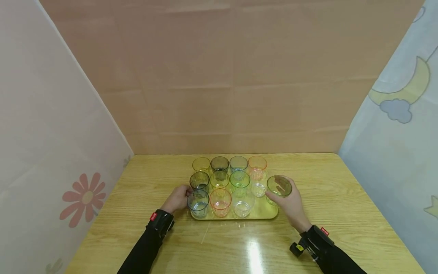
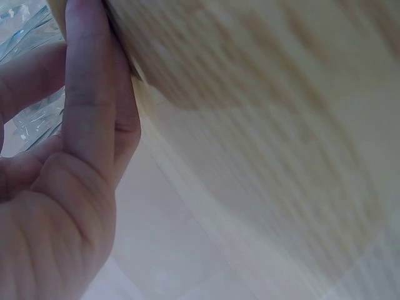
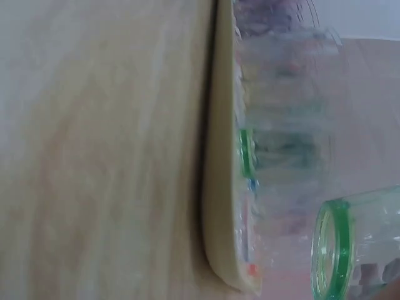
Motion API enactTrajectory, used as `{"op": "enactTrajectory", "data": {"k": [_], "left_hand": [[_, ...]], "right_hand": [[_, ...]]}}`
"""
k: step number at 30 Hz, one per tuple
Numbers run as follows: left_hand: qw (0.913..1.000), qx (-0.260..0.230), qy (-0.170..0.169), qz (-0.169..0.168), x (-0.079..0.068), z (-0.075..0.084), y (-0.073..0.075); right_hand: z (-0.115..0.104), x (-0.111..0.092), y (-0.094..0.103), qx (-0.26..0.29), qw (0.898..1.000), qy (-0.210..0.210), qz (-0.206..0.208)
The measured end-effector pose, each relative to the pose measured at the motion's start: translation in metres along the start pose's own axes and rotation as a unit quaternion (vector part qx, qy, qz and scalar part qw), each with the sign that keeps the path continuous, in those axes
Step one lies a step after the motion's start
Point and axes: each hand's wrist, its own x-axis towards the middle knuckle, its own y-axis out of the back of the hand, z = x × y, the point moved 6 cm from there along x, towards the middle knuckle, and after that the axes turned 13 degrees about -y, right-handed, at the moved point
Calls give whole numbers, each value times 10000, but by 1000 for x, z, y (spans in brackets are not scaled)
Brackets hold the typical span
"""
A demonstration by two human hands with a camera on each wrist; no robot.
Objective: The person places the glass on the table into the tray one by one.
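My right hand holds a drinking glass with a yellowish-green rim, thumb and fingers round its sides. Its thick green base shows in the right wrist view, raised off the tray. Below lies a pale yellow tray bearing rows of coloured tumblers. At the tray's left edge, my left hand pinches the rim, beside a blue-rimmed glass. In the left wrist view its fingers lie against that edge, low by the table. A red-rimmed glass and a clear glass stand along the front.
Behind them stand a green glass, a dark glass and an orange-rimmed glass, among several others close together. The tray's front right corner shows bare. Under everything is a wooden table, with a brown paper wall behind.
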Motion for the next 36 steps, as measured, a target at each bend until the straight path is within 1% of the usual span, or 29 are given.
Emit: {"op": "enactTrajectory", "data": {"k": [3, 5, 7, 9, 13, 16, 18, 22, 26, 30, 33, 36], "left_hand": [[9995, 65, -293, -24, -1, 4, 2], [9989, 142, -436, -38, -2, 5, 3], [9990, 134, -434, -38, -1, 6, 3], [9995, 100, -292, -22, -1, 4, 2], [9999, 151, -40, 5, 1, 2, 2], [9997, 208, 87, 8, 1, 1, 1], [9997, 236, 89, 15, 1, 1, 1], [9996, 274, -12, 2, 1, 1, 1], [9995, 316, -69, 9, 2, 0, 1], [9995, 319, -62, 37, 2, 0, 1], [9995, 313, -19, 43, 2, -1, 0], [9996, 297, -2, 28, 2, 0, -1]], "right_hand": [[5, -5, -6, -38, 10000, -34, 16], [9, -8, -10, -219, 9996, -136, 102], [13, -10, -13, -312, 9990, -268, 154], [15, -11, -15, -421, 9982, -418, 127], [21, -11, -18, -352, 9970, -680, -103], [24, -10, -21, -489, 9956, -772, -216], [26, -10, -22, -620, 9946, -802, -216], [26, -13, -25, -795, 9933, -828, -156], [28, -15, -26, -696, 9928, -967, -139], [32, -15, -27, -735, 9905, -1151, -142], [34, -15, -28, -774, 9900, -1173, -151], [36, -14, -30, -683, 9908, -1157, -183]]}}
